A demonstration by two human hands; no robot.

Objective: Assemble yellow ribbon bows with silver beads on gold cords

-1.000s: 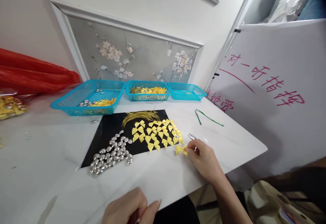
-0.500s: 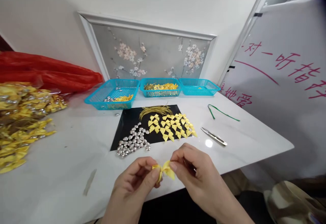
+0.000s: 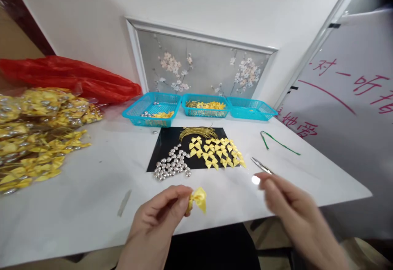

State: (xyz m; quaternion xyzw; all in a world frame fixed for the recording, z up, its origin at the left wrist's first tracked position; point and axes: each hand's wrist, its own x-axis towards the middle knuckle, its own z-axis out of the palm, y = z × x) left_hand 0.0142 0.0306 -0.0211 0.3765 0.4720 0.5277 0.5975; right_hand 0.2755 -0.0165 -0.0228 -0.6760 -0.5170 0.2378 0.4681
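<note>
Hands (image 3: 159, 217) apart, left pinching a bow (image 3: 200, 199); leftmost basket (image 3: 166, 101) holds beads (image 3: 146, 114), yellow pieces (image 3: 163, 115).

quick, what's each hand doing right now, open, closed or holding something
Left hand: closed, pinching a yellow bow.
Right hand: blurred beside the pointed metal tool; grip can't be told.

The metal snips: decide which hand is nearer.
Right. The right hand is at the near end of the metal snips; the left hand, holding a yellow bow, is farther left.
</note>
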